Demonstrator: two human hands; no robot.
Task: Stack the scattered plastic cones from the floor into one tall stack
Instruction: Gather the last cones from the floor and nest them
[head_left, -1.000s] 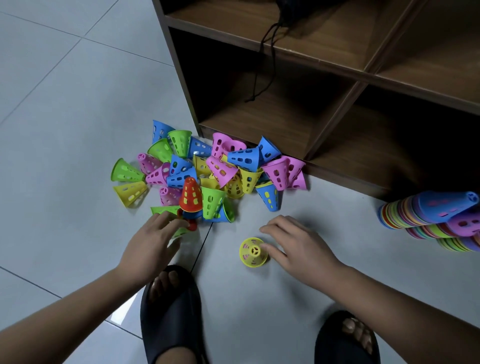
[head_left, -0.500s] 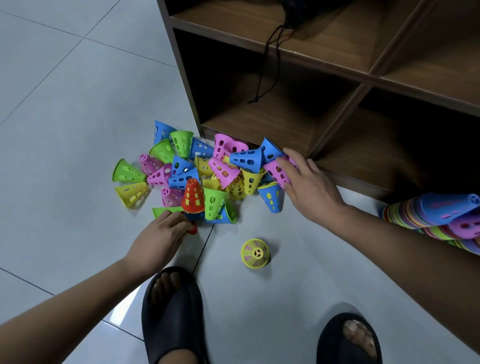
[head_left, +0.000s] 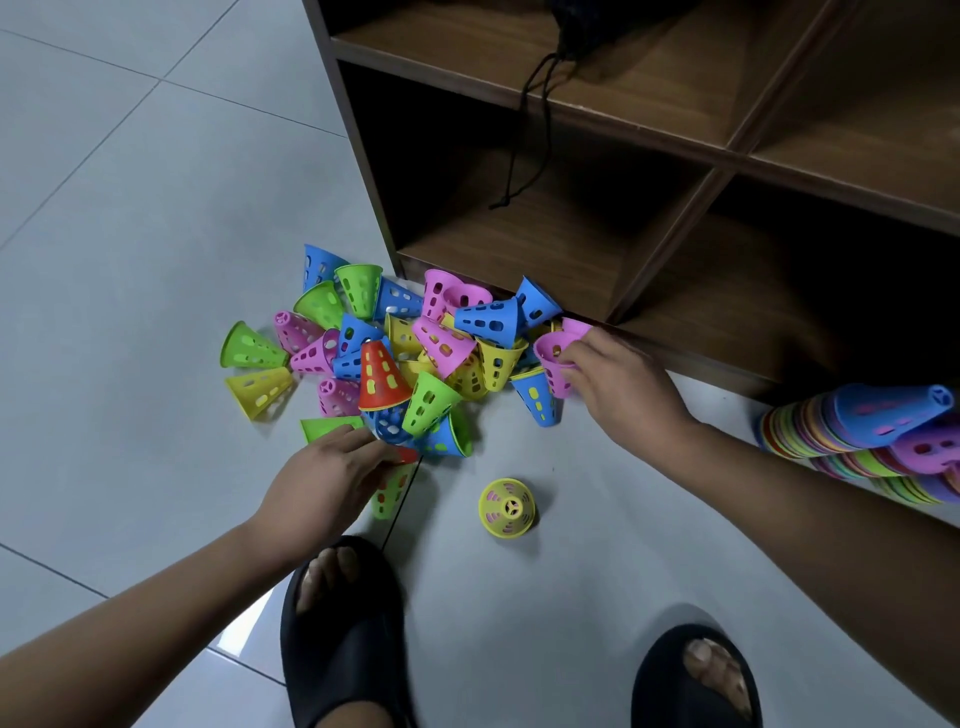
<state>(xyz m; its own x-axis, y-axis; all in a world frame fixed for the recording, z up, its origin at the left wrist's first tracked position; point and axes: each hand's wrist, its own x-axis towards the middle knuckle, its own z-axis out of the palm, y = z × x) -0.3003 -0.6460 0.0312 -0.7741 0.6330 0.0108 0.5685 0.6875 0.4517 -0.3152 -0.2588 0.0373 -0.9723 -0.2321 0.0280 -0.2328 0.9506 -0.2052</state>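
A heap of perforated plastic cones (head_left: 415, 353) in pink, blue, green and yellow lies on the tiled floor against the shelf's foot, with a red cone (head_left: 379, 376) upright near its front. My right hand (head_left: 623, 389) pinches a pink cone (head_left: 551, 358) at the heap's right edge. My left hand (head_left: 332, 478) grips a small nested stack (head_left: 388, 491), green outside with red showing through its holes, at the heap's front. A lone yellow cone (head_left: 508, 506) stands upright on the floor between my hands. A long multicoloured stack (head_left: 857, 436) lies on its side at the right.
A dark wooden shelf unit (head_left: 722, 156) rises behind the heap, and a black drawstring (head_left: 524, 150) hangs from an upper compartment. My two feet in black sandals (head_left: 343, 623) (head_left: 696, 680) are planted near the bottom edge. Grey floor tiles (head_left: 130, 234) stretch to the left.
My right hand left the yellow cone, reached up to the heap's right edge and took hold of a pink cone. My left hand stayed at the heap's front, holding its small stack.
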